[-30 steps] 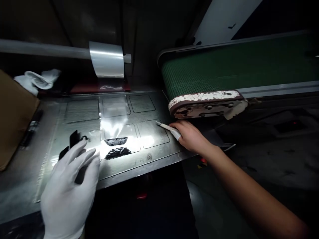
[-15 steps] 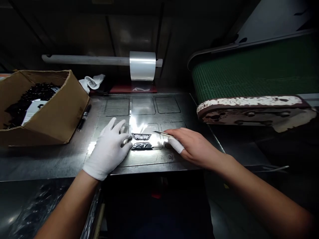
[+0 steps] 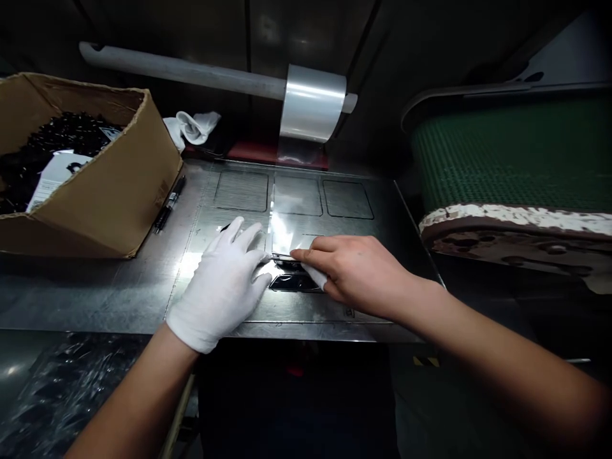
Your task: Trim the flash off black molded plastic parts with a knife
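Observation:
In the head view my left hand (image 3: 222, 284), in a white glove, rests on the metal plate (image 3: 296, 312) with fingers apart. Its fingertips touch the left ends of two small dark parts. The nearer one is a glossy black trapezoid piece (image 3: 294, 282); the farther part (image 3: 283, 259) is largely covered by my right hand. Clear film (image 3: 296, 197) runs from the back of the plate to the farther part. My right hand (image 3: 354, 271), bare but for a white thumb cover, is closed over that part. The slim craft knife in its grip is mostly hidden beneath the fingers.
A cardboard box (image 3: 105, 191) of small black parts stands left, with a marker pen (image 3: 169, 205) beside it. Behind the plate, a film roll (image 3: 313, 102) hangs on a pipe (image 3: 186, 71) near a white cloth (image 3: 198, 127). A green conveyor belt (image 3: 516, 153) juts in at right.
My right hand has moved left onto the farther dark part, hiding the knife that showed before. My left hand stays by the parts' left ends. The camera view has shifted and tilted.

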Motion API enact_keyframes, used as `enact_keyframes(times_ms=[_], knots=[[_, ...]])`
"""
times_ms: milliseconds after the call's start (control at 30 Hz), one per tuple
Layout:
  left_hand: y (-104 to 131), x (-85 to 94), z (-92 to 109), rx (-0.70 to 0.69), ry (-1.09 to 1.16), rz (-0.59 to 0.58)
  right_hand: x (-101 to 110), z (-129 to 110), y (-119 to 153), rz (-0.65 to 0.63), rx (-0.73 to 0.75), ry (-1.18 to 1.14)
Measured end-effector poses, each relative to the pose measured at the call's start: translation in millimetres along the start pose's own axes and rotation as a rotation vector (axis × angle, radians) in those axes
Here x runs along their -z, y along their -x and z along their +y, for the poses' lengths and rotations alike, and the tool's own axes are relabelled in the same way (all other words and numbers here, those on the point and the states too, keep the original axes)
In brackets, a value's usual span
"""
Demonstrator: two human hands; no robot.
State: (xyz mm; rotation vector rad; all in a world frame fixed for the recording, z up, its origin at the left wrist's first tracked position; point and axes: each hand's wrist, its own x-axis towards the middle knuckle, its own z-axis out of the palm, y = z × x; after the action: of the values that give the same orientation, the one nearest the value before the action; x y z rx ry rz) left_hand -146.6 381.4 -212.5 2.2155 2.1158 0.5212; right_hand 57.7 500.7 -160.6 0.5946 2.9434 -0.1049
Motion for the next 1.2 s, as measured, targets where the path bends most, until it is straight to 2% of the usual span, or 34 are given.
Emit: enact_keyframes(times_ms=[200, 367, 533, 667, 800, 967, 1067, 1133, 1200], knots=[[-1, -1.7, -1, -0.002, 0.007, -0.003, -1, 0, 2, -0.01, 0.017, -0.028], [-2, -2.6, 0, -0.014, 0.001, 0.006, -7, -4, -8, -0.004, 0.047, -0.04], [-3, -0.2, 1, -0.024, 0.011, -0.006, -7, 5, -5, -0.036, 0.042, -0.033], [-4, 0.2, 1, -0.043, 0.023, -0.013, -10, 27, 25, -0.033, -0.004, 0.015], [-3, -1.7, -1, -0.048, 0.028, -0.007, -20, 58, 80, 0.009, -0.066, 0.074], [-2, 6.0, 9, -0.044, 0.068, 0.013, -48, 90, 141, 0.165, -0.189, 0.042], [-4, 11.2, 26, -0.15, 0.026, -0.058, -72, 97, 150, 0.286, -0.291, -0.01], [-7, 11.4, 38, -0.247, -0.054, -0.143, -87, 96, 147, 0.349, -0.347, -0.044], [-10, 9.1, 47, -0.287, -0.17, -0.191, -98, 93, 141, 0.42, -0.383, -0.074]])
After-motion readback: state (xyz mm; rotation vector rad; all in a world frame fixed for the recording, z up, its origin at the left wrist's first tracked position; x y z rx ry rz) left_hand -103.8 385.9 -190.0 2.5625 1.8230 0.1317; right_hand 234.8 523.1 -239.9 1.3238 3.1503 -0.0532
